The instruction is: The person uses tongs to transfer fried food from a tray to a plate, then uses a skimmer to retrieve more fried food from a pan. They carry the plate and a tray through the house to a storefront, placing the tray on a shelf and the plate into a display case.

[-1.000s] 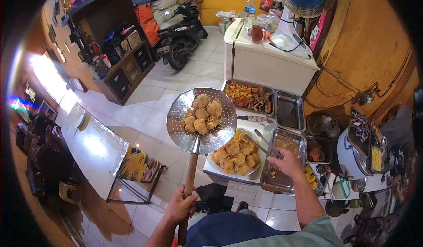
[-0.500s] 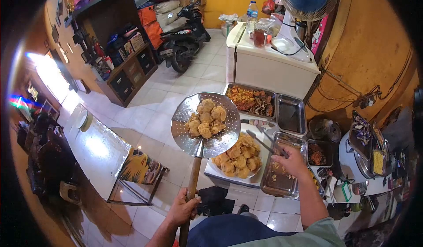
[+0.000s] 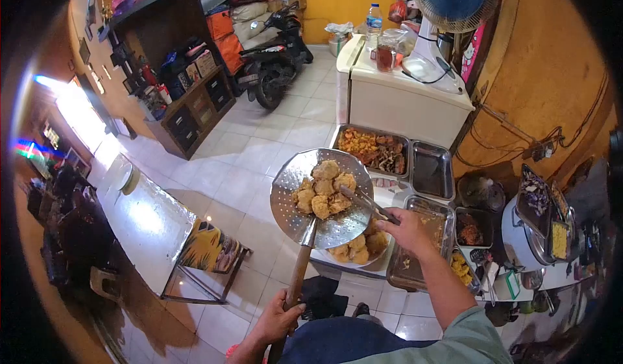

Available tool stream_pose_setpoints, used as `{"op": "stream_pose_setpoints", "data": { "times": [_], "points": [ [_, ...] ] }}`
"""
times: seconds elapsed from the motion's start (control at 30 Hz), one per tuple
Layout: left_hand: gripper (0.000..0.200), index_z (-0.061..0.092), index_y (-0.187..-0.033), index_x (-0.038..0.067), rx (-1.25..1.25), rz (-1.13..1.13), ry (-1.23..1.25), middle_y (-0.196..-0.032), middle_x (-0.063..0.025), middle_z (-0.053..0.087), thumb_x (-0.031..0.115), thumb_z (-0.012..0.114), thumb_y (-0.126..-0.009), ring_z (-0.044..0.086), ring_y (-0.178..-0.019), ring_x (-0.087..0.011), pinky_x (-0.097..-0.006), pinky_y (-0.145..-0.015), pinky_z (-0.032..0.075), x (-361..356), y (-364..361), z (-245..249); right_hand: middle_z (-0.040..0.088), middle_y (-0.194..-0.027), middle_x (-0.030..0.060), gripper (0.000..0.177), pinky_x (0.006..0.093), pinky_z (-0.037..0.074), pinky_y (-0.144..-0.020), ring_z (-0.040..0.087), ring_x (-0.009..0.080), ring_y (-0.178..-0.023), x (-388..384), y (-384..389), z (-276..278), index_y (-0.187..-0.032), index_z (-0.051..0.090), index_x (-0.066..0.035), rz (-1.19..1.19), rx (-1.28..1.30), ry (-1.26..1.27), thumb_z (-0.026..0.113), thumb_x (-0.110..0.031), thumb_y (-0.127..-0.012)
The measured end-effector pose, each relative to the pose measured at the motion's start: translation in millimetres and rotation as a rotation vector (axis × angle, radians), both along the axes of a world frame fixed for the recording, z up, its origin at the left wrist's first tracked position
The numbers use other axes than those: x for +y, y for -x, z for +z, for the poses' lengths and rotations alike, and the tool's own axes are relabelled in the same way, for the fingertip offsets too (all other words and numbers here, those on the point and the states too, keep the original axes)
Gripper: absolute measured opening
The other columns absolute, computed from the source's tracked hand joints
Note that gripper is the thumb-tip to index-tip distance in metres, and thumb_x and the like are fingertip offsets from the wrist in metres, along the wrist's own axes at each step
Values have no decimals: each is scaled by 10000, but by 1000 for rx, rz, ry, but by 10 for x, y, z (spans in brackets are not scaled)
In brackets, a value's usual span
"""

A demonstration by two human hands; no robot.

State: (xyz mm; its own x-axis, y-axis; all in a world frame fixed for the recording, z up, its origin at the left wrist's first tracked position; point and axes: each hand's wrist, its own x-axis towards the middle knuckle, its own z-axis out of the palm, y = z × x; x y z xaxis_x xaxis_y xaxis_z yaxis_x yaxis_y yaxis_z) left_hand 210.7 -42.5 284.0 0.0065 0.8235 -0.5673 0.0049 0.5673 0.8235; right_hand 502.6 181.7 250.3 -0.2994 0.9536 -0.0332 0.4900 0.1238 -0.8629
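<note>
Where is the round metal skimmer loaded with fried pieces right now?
The skimmer is mid-frame in the head view, held by the left hand over the plate of fried pieces, with tongs in the right hand at its load.

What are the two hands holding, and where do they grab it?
The left hand grips the skimmer by the lower end of its wooden handle. The right hand holds tongs by their back end, tips at the fried pieces.
</note>
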Motion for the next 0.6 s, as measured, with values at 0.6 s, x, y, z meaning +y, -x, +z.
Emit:
{"op": "stream_pose_setpoints", "data": {
  "times": [0.6],
  "points": [
    [291,437,-1140,81,-135,221,-5,-668,4,453,136,588,-898,434,-432,-94,-264,-393,380,165,207,-6,620,-737,-3,384,239,423,-512,515,73,-559,-712,-543,-41,-1107,660,-42,-59,153,573,742,-263,-803]
  ]
}}
